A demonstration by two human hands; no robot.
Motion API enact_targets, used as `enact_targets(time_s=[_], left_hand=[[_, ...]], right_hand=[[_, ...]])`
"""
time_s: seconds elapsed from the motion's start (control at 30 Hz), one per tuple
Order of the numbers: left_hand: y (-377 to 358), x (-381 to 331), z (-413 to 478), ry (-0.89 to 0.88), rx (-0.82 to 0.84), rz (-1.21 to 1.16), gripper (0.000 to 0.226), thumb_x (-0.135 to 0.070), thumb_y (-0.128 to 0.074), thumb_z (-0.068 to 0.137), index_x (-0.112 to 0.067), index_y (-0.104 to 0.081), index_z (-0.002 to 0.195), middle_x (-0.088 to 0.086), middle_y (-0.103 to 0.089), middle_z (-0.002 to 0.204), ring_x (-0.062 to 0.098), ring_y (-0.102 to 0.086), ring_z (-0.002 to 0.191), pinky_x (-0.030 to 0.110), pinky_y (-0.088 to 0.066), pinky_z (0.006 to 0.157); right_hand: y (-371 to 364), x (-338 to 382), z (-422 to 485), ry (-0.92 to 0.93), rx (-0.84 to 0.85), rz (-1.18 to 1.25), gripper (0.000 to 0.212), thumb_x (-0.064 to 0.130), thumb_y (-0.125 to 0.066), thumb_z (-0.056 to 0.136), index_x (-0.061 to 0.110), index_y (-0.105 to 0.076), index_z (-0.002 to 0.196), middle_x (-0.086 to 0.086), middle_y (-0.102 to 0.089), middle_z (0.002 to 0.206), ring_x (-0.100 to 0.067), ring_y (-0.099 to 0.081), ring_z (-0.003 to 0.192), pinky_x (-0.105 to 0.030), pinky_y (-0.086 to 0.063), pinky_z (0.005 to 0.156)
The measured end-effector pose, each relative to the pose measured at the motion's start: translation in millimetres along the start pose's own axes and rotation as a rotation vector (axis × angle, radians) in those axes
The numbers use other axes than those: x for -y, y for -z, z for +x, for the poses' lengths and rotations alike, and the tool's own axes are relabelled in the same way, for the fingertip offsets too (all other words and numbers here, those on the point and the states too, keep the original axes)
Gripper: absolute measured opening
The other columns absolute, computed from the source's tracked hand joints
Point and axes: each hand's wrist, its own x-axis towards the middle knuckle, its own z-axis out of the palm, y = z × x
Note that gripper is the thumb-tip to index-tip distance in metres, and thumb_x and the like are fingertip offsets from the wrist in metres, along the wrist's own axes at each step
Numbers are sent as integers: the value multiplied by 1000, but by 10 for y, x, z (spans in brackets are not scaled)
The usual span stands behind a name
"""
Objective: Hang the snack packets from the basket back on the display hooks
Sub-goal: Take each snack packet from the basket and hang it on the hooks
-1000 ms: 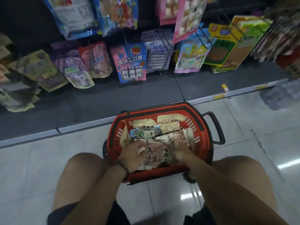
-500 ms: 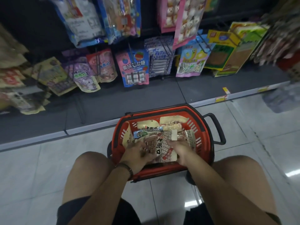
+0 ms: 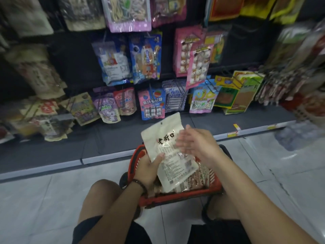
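Head view: your left hand pinches the white packet at its left edge, thumb on top. Your right hand, fingers straight and blurred, covers its right side. The flat, glossy pouch is tilted above the red basket beneath both hands. Hanging display packets lie beyond your fingertips.

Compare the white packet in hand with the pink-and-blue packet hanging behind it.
Colour: the white packet is plain with black lettering; the pink-and-blue packet is brightly printed.
Support: the left hand grips the white packet above the basket; the pink-and-blue packet hangs from a hook.
Pose: the white packet tilts; the pink-and-blue packet hangs roughly upright.
Shared: both are flat pouches with Chinese print.
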Motion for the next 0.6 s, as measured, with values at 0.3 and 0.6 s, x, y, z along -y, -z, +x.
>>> enact_targets(time_s=[0.3,0.6], left_hand=[[332,-638,-182,-3,-14,-174,25,-32,-63,104,-20,-75,123,-5,-79,121,17,-76,113,44,-58,102],[423,-1111,-315,-137,-157,-130,24,-19,-70,101,-17,-71,125,3,-80,118,13,-78,102,41,-63,92]], right_hand=[[209,-96,-318,61,198,-339,69,52,-87,83,21,-61,139,4,-79,126,-18,-80,106,-44,-62,95],[-734,-106,-736,547,107,-844,127,78,-78,61,37,-20,166,9,-19,166,-18,-19,157,-43,-30,128]])
